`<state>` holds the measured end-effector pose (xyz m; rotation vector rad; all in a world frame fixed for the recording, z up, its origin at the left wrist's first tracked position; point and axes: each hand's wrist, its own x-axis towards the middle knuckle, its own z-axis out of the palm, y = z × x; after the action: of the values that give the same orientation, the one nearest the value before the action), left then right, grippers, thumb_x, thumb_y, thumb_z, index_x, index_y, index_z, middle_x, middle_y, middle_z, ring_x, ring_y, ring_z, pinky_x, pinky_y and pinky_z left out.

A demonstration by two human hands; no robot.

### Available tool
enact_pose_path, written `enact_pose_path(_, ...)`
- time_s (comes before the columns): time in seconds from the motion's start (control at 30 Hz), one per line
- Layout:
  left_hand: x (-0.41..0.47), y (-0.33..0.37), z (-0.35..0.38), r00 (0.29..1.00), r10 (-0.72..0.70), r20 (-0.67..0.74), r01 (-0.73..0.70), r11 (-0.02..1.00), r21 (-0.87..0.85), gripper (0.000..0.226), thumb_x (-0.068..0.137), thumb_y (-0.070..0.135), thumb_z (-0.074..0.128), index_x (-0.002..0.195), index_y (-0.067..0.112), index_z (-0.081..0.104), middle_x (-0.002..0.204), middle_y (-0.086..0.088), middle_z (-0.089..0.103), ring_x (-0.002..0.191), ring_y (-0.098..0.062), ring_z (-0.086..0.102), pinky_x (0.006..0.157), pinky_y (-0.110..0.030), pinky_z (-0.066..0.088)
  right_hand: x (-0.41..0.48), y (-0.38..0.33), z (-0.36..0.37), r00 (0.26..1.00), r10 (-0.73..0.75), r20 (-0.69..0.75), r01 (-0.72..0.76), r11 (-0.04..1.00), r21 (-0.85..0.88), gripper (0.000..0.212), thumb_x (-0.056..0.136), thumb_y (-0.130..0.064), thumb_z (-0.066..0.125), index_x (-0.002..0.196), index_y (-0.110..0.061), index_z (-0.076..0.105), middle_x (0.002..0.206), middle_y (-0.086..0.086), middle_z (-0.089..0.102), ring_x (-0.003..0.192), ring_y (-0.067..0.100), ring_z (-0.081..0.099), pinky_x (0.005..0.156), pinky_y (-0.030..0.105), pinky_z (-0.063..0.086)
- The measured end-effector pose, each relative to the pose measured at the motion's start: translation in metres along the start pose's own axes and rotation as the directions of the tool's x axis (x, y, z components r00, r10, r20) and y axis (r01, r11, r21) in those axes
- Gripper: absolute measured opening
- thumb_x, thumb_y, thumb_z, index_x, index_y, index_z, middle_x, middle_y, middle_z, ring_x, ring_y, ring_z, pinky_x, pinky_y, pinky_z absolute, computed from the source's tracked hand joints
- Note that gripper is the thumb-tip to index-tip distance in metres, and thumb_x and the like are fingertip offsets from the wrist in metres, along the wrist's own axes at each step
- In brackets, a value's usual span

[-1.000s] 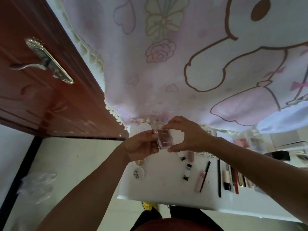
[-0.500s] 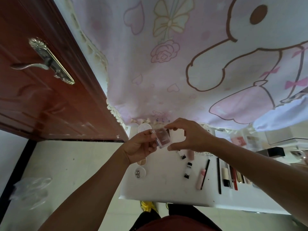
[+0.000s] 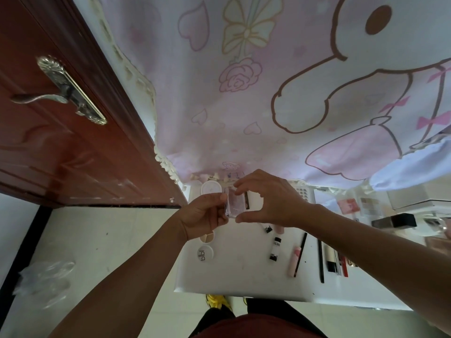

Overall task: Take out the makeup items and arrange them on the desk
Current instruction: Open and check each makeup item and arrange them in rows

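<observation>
Left hand [image 3: 205, 215] has its thumb and fingertips pinched on one side of a small clear plastic case with a pale pink fill [image 3: 234, 203], and the right hand [image 3: 271, 198] meets it from the other side, forefinger arched over the top end, thumb tucked under the bottom end, so both hands are closed on the same little case. It is up in the air, off the white counter [image 3: 244, 276], above the far left corner, just in front of a round white compact [image 3: 211, 187] that sits by the far edge. Along the left edge lies a round white lid with dark lettering [image 3: 205, 253]; toward the middle rest a small white bottle with a black cap [image 3: 275, 248], a pink tube [image 3: 294, 262] and a thin black pencil [image 3: 321, 259], laid roughly side by side. That case looks light and rigid, and glossy clear plastic like this is likely slick and could crack or spring open if dropped. Best hold, I'd say, is across the narrow edges, as now, not on the broad clear faces. Whether the lid is being opened I cannot tell. A bare patch near the left edge looks a fair spot for it.
</observation>
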<state>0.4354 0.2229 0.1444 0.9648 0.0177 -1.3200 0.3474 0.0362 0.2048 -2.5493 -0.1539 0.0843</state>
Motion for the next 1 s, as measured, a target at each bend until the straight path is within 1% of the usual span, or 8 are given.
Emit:
enact_pose_path(0.3,0.002,0.002,0.004,0.999,0.045,-0.002,-0.045,0.998,-0.034,0.071,0.044,0.032,0.097,0.103,0.004,0.069,0.099,-0.013,0.067,0.084,-0.021,0.066,0.071,-0.026,0.056,-0.001,0.001,0.006,0.992,-0.088,-0.091,0.083,0.995,-0.056,0.054,0.068,-0.045,0.085,0.112,-0.019,0.068,0.109,-0.005,0.068,0.101,0.010,0.057,0.073,0.014,0.036)
enact_pose_path(0.47,0.006,0.006,0.009,0.995,0.098,0.006,-0.097,0.992,-0.077,0.075,0.049,0.030,0.096,0.109,0.000,0.063,0.109,-0.016,0.063,0.098,-0.026,0.063,0.083,-0.031,0.056,0.000,0.008,0.014,0.962,-0.156,-0.222,0.141,0.987,-0.079,0.053,0.068,-0.042,0.082,0.112,-0.015,0.068,0.109,-0.003,0.068,0.101,0.006,0.052,0.071,0.022,0.045)
enact_pose_path(0.53,0.005,0.008,0.009,0.992,0.125,-0.011,-0.126,0.987,-0.101,0.077,0.049,0.025,0.096,0.113,0.000,0.060,0.111,-0.017,0.062,0.098,-0.026,0.064,0.081,-0.032,0.057,-0.002,0.011,0.013,0.974,-0.109,-0.199,0.101,0.994,-0.048,0.054,0.070,-0.041,0.082,0.117,-0.018,0.066,0.117,-0.004,0.065,0.101,-0.001,0.048,0.073,0.025,0.049)
enact_pose_path(0.63,0.002,0.012,0.003,0.986,0.159,-0.049,-0.165,0.973,-0.163,0.075,0.050,0.012,0.094,0.115,0.003,0.059,0.109,-0.016,0.067,0.096,-0.027,0.068,0.077,-0.032,0.058,-0.004,0.017,0.011,0.982,0.140,-0.124,-0.124,0.984,0.127,0.043,0.075,-0.045,0.079,0.112,-0.026,0.067,0.112,-0.012,0.065,0.092,-0.003,0.054,0.075,0.023,0.049)
enact_pose_path(0.73,-0.001,0.017,0.002,0.981,0.179,-0.078,-0.189,0.970,-0.152,0.054,0.068,-0.010,0.076,0.118,0.002,0.059,0.110,-0.016,0.067,0.098,-0.026,0.069,0.082,-0.034,0.058,-0.003,0.014,0.007,0.884,0.465,0.056,-0.422,0.739,0.525,0.011,0.088,-0.032,0.071,0.089,-0.022,0.074,0.081,-0.006,0.074,0.073,0.012,0.067,0.063,0.023,0.049)
enact_pose_path(0.77,-0.001,0.018,0.003,0.978,0.189,-0.090,-0.199,0.973,-0.120,0.049,0.073,-0.015,0.067,0.118,0.001,0.058,0.111,-0.016,0.066,0.098,-0.026,0.069,0.084,-0.035,0.058,-0.003,0.014,0.007,0.835,0.529,0.152,-0.500,0.613,0.612,0.016,0.091,-0.031,0.067,0.085,-0.018,0.075,0.079,-0.001,0.075,0.069,0.014,0.067,0.060,0.024,0.046)
enact_pose_path(0.87,0.001,0.021,0.009,0.962,0.245,-0.118,-0.241,0.969,0.046,0.053,0.072,-0.020,0.059,0.118,0.005,0.056,0.115,-0.012,0.065,0.094,-0.022,0.067,0.083,-0.034,0.058,0.000,0.012,0.005,0.707,0.578,0.407,-0.645,0.294,0.705,0.023,0.093,-0.030,0.065,0.092,-0.010,0.074,0.085,0.007,0.076,0.070,0.014,0.066,0.059,0.026,0.040)
enact_pose_path(1.0,0.002,0.025,0.014,0.942,0.316,-0.112,-0.270,0.913,0.306,0.063,0.073,-0.021,0.066,0.125,0.009,0.052,0.113,-0.005,0.066,0.085,-0.016,0.064,0.069,-0.027,0.053,0.007,0.013,0.006,0.650,0.579,0.492,-0.612,0.016,0.791,0.011,0.090,-0.012,0.067,0.095,-0.003,0.069,0.076,0.008,0.069,0.062,0.014,0.063,0.049,0.021,0.040)
